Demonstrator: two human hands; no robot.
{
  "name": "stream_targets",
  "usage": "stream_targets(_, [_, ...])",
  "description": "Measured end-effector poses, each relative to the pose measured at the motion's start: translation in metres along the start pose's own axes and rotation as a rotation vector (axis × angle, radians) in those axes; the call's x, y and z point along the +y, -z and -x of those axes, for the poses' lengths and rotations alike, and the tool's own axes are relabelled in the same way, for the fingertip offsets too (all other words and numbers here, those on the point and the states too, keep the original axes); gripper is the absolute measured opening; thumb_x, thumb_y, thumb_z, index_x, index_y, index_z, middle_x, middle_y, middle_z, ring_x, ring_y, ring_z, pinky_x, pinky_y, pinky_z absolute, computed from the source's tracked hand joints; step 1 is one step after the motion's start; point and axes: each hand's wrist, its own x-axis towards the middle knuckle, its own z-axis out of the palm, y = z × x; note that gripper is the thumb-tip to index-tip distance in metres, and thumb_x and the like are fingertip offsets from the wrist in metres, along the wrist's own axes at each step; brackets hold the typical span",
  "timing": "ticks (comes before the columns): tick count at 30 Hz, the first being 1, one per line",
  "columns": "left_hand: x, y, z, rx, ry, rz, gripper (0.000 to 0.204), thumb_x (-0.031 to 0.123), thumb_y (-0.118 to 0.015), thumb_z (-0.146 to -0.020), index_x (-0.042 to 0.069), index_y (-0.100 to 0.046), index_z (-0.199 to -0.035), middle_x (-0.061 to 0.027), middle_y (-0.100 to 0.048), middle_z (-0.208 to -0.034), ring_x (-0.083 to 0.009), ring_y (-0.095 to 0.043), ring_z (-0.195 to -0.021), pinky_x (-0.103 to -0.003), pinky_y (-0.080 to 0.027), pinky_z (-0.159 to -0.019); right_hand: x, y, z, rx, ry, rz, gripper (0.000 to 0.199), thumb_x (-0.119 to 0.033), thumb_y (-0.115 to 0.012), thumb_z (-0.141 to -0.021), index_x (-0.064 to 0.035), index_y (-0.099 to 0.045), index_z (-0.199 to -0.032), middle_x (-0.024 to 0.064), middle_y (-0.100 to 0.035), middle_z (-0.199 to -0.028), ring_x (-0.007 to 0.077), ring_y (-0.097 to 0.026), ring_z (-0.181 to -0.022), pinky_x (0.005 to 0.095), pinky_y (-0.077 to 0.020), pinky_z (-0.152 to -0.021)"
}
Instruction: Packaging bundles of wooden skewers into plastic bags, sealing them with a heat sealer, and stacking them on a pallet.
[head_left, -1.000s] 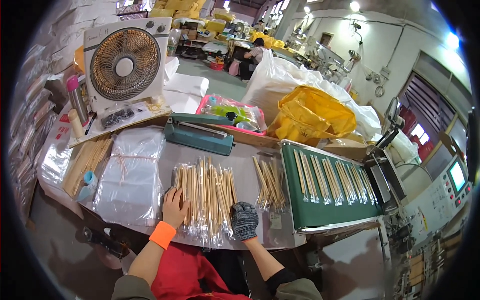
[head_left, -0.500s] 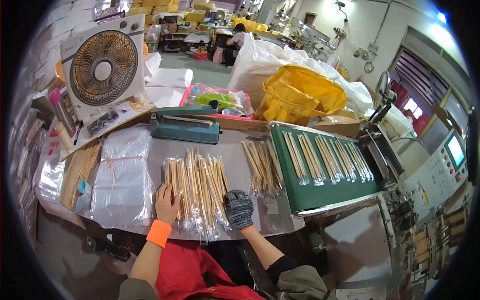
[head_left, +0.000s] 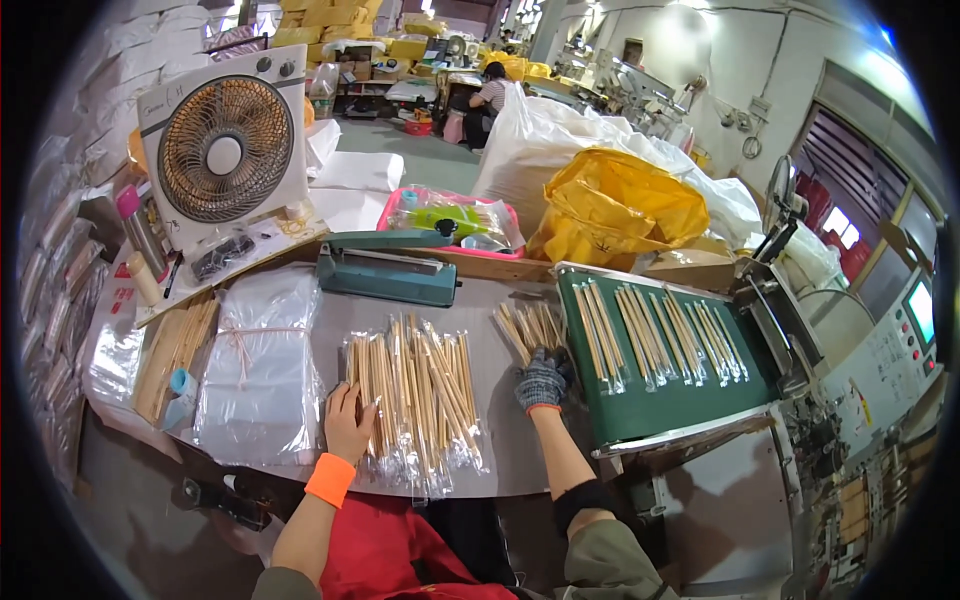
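My bare left hand [head_left: 349,424], with an orange band at the wrist, lies with fingers stretched out along the left edge of a large pile of wooden chopsticks in clear sleeves [head_left: 415,395]. To the right of that pile, my right hand [head_left: 543,381] wears a grey knit glove. Its fingers are curled over the lower end of a smaller bunch of sleeved chopsticks [head_left: 524,328]; the fingertips are partly hidden. Further right, several sets of sleeved chopsticks [head_left: 650,335] lie in a row on a green conveyor belt [head_left: 670,408].
A teal bag sealer [head_left: 395,278] stands behind the pile. At left lie a tied stack of clear bags [head_left: 260,380] and a box fan [head_left: 225,150]. A pink tray [head_left: 500,252], a yellow sack [head_left: 620,205] and a control panel [head_left: 905,330] surround the table. A person sits far back.
My right hand has moved right and away from me, from the edge of the large pile to the smaller bunch. My left hand stays by the pile. The view has shifted slightly.
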Motion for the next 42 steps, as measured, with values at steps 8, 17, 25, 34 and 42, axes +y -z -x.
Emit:
stream_targets(8, [-0.001,-0.003,-0.004,-0.031,0.023,-0.011,0.043,0.019,-0.061,-0.081,-0.004,-0.053,-0.116,-0.0228,-0.049,-0.119,-0.0387,-0.045,-0.111,-0.042,-0.037,-0.096,-0.005,-0.013,0.070,0.072,0.450,0.179,0.052,-0.037,-0.057,-0.080,-0.0116,-0.050,-0.125,0.0214,-0.039,-0.137,0.0344,-0.041,-0.121,0.0427,-0.0357,-0.099])
stream_targets(17, [0.002,0.003,-0.005,-0.043,0.011,-0.057,0.043,0.021,-0.060,-0.083,-0.004,-0.052,-0.117,-0.0227,-0.049,-0.118,-0.0391,-0.045,-0.110,-0.043,-0.036,-0.096,0.059,0.107,-0.043,0.496,0.784,0.052,0.038,-0.025,-0.060,-0.080,-0.0027,-0.058,-0.111,0.0212,-0.058,-0.108,0.0363,-0.055,-0.099,0.0436,-0.0418,-0.090])
stream_targets(25, [0.006,0.011,-0.003,-0.051,0.009,-0.073,0.042,0.017,-0.062,-0.080,-0.005,-0.052,-0.114,-0.0230,-0.049,-0.118,-0.0395,-0.047,-0.108,-0.042,-0.038,-0.094,0.288,0.085,-0.161,0.615,-0.306,0.394,0.044,-0.045,-0.055,-0.078,-0.0099,-0.065,-0.103,0.0193,-0.060,-0.112,0.0337,-0.052,-0.111,0.0436,-0.0334,-0.099])
stream_targets(34, [0.011,-0.004,-0.014,-0.045,-0.007,-0.066,0.043,0.017,-0.064,-0.078,-0.003,-0.052,-0.115,-0.0217,-0.049,-0.117,-0.0387,-0.046,-0.109,-0.043,-0.037,-0.095,0.232,0.064,-0.170,0.508,0.110,0.287,0.025,-0.030,-0.051,-0.082,-0.0094,-0.064,-0.087,0.0166,-0.064,-0.082,0.0357,-0.063,-0.078,0.0462,-0.0501,-0.068])
stream_targets(42, [0.037,-0.030,-0.017,-0.182,0.084,0.134,0.056,0.025,-0.064,-0.080,-0.002,-0.045,-0.125,-0.0230,-0.045,-0.124,-0.0373,-0.046,-0.111,-0.040,-0.040,-0.094,0.049,0.048,-0.070,0.217,0.501,0.108,0.034,-0.029,-0.046,-0.085,-0.0037,-0.059,-0.104,0.0198,-0.060,-0.102,0.0379,-0.055,-0.096,0.0468,-0.0392,-0.089])
